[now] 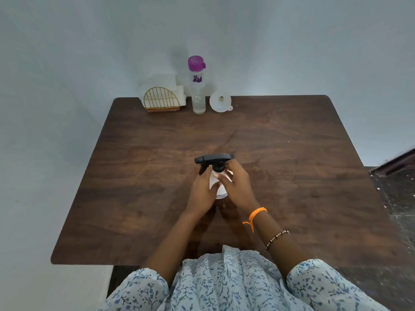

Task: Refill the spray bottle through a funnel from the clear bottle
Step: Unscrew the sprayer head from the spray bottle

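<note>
A white spray bottle (221, 191) with a black trigger head (213, 160) stands upright at the middle of the brown table (292, 164). My left hand (201, 194) wraps around its body from the left. My right hand (235, 185) grips it from the right, with the fingers up near the black collar. At the table's far edge stands a tall clear bottle (198, 95) with a purple cap (196, 63). A white funnel (221, 101) lies on its side just right of that bottle.
A gold wire holder (162, 100) with a white block behind it sits at the far left of the table's back edge. A pale wall runs close behind the table. Dark floor shows on the right.
</note>
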A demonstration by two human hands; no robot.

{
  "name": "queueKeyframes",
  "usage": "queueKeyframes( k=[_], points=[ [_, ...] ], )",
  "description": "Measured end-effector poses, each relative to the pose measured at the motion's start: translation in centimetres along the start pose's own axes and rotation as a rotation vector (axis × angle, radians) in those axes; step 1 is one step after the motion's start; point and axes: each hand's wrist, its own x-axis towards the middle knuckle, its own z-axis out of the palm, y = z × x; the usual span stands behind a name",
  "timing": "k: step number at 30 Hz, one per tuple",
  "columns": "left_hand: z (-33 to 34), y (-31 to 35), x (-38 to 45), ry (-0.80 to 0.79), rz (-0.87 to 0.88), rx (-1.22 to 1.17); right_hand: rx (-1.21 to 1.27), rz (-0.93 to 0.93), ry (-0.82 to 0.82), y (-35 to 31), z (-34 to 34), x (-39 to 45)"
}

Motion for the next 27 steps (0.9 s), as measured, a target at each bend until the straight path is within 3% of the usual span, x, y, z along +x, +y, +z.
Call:
queueKeyframes(
  k=[6,14,27],
  points=[
    [0.0,-0.5,-0.9,0.011,0.089,-0.085,0.041,0.035,0.036,-0.4,-0.2,-0.6],
    [0.2,-0.7,-0.7,0.015,0.013,-0.058,-0.014,0.002,0.227,-1.1,0.6,-0.5],
    [0.4,-1.9,0.2,-0.042,0.030,-0.043,-0.074,-0.115,0.074,-0.9,-0.7,0.1]
  ],
)
